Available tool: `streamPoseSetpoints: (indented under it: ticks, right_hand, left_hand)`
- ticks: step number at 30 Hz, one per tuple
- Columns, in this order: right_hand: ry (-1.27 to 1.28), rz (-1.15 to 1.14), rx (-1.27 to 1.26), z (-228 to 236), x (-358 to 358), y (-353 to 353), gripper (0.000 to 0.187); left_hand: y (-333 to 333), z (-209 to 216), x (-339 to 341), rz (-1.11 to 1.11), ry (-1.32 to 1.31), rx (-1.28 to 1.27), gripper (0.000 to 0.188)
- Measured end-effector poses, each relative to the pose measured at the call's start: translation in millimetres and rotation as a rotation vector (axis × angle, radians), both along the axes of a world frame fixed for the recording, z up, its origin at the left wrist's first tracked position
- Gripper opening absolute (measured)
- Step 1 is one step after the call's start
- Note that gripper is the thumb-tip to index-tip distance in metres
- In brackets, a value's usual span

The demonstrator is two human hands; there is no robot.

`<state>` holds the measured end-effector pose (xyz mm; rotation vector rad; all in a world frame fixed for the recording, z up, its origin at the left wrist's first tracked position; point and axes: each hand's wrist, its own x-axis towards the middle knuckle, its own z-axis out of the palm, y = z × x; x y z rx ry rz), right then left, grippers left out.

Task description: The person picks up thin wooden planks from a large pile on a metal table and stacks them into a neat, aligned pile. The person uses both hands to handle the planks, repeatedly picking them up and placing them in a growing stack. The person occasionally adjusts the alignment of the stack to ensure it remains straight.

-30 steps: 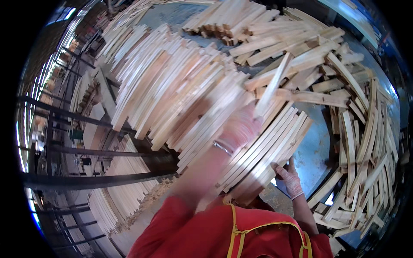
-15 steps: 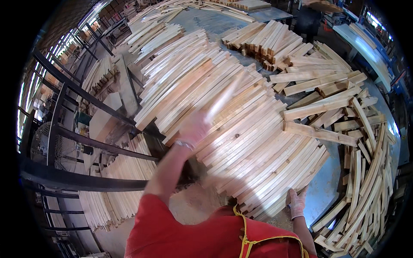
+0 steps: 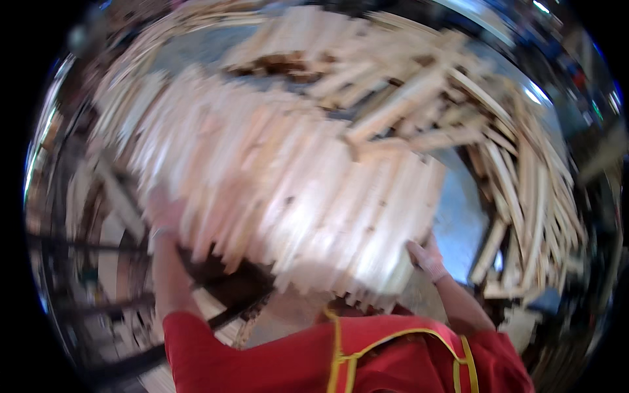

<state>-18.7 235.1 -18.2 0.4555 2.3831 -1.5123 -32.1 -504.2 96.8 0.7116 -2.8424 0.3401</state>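
A long row of pale wooden strips [image 3: 314,190] lies side by side on the metal table, slanting across the middle of the view. My left hand [image 3: 165,208], in a light glove, is at the near ends of the strips on the left part of the row. Motion smears its fingers, so its grip is unclear. At the near right corner of the row is my right hand [image 3: 427,257], also gloved. Its thumb stands apart from the fingers, touching the end strip from the side and near end. The fingertips are partly hidden.
A jumbled heap of wooden pieces [image 3: 524,177] spreads along the right side. Behind the row sits a stack of thicker wood pieces [image 3: 298,39]. Blue-grey table surface [image 3: 458,203] shows right of the row. Dark metal rails [image 3: 124,304] stand at the lower left.
The view has swung, so the row appears farther left. My left hand has moved left along the row; the strip it held up no longer shows apart from the others. My right hand stays at the corner.
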Motion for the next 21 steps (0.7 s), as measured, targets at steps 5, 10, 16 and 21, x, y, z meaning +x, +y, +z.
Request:
streamPoseSetpoints:
  ticks: [5, 10, 16, 21]
  right_hand:
    - [-0.055, 0.084, 0.118, 7, -23, 31, 0.1]
    - [0.358, 0.051, 0.377, 19, -148, 68, 0.073]
    - [0.251, 0.51, 0.913, 29, -262, 77, 0.061]
    - [0.178, 0.668, 0.331, 129, -213, 84, 0.059]
  left_hand:
    - [100, 53, -41, 0.205, -0.232, 0.012, 0.088]
    - [229, -74, -6, -0.348, 0.074, -0.086, 0.068]
    - [558, -81, 40, -0.857, -0.149, 0.451, 0.058]
    - [605, -70, 3, -0.644, -0.346, 0.502, 0.07]
